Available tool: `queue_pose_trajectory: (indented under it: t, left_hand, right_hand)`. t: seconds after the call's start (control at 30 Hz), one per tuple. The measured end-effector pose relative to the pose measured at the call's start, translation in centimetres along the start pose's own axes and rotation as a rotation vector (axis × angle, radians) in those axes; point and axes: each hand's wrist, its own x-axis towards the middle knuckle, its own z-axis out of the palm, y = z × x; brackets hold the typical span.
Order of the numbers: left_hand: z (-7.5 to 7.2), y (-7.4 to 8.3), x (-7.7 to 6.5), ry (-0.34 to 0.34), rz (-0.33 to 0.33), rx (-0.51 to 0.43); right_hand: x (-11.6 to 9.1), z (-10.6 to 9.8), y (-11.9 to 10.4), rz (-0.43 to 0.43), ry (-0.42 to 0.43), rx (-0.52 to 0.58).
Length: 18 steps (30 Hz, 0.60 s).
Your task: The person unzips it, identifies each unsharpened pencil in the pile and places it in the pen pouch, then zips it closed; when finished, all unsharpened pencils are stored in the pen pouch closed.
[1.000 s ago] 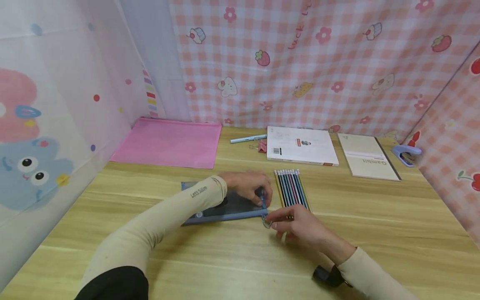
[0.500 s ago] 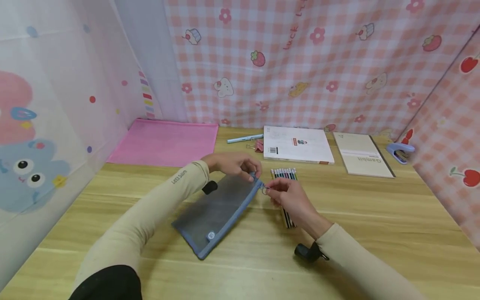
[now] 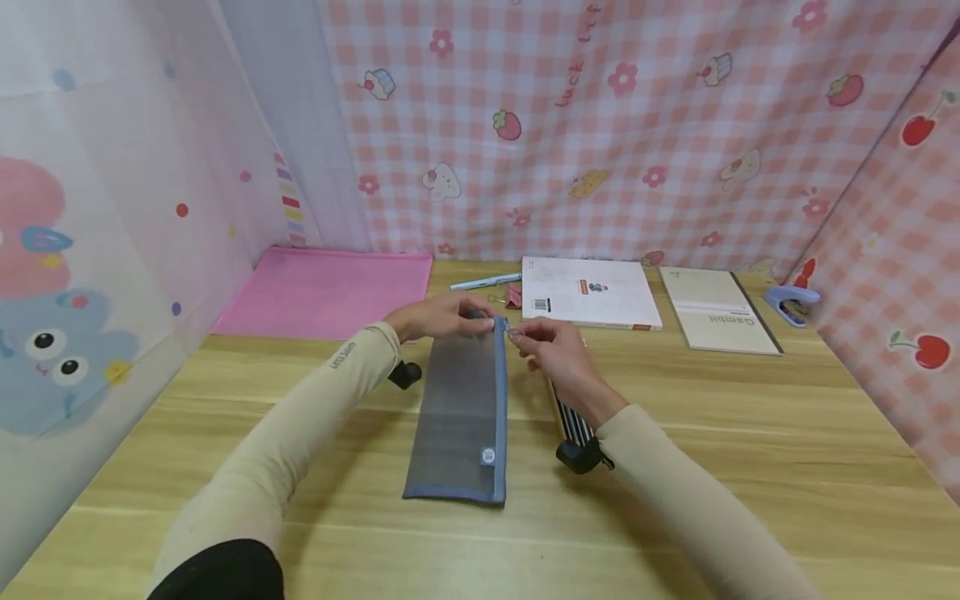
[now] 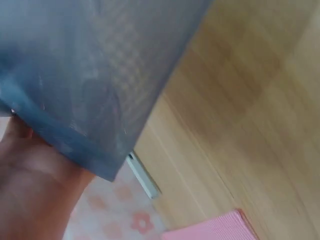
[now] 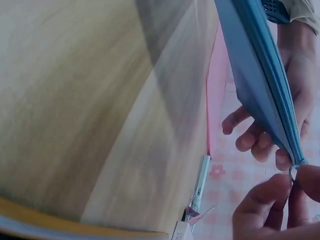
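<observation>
A grey mesh zipper pouch (image 3: 459, 417) with blue edging hangs lengthwise in front of me, its zipper side to the right. My left hand (image 3: 441, 317) grips its far end, thumb on the near face. At the zipper's far corner, my right hand (image 3: 561, 354) pinches the zipper pull ring (image 5: 293, 171) between thumb and fingers. The zipper looks closed along the visible edge. In the left wrist view the mesh (image 4: 100, 75) covers part of the left hand. A row of pencils (image 3: 573, 423) lies under the right forearm, partly hidden by it.
Along the back lie a pink folder (image 3: 330, 292), a light blue pen (image 3: 486, 282), a pink binder clip (image 3: 513, 297), a white book (image 3: 618, 292) and a beige notebook (image 3: 712, 304). A lavender curved object (image 3: 780, 302) sits at far right. Patterned curtains (image 3: 585, 133) enclose the table.
The pouch has been raised and turned from lying sideways to pointing toward me. Both hands have moved away from me with it, the right hand keeping the zipper pull ring.
</observation>
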Motion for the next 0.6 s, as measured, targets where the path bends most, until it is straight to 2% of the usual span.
queue_pose_trajectory:
  t: [0.1, 0.2, 0.3, 0.43, 0.6]
  left_hand:
    - [-0.6, -0.7, -0.1, 0.040, -0.034, -0.020]
    - [-1.1, -1.0, 0.0, 0.053, -0.043, 0.020]
    - [-1.7, -1.4, 0.1, 0.077, -0.051, 0.014]
    - [-3.0, -2.2, -0.5, 0.166, -0.062, -0.029]
    - [-5.3, -3.2, -1.7, 0.311, -0.067, -0.057]
  right_hand:
    - [0.2, 0.3, 0.0, 0.011, -0.067, 0.012]
    - [0.0, 0.4, 0.3, 0.025, -0.134, -0.005]
    - [-0.6, 0.5, 0.9, 0.011, -0.178, -0.039]
    - [-2.5, 0.5, 2.1, -0.071, -0.265, -0.133]
    - [-5.7, 0.2, 3.2, -0.249, -0.384, -0.271]
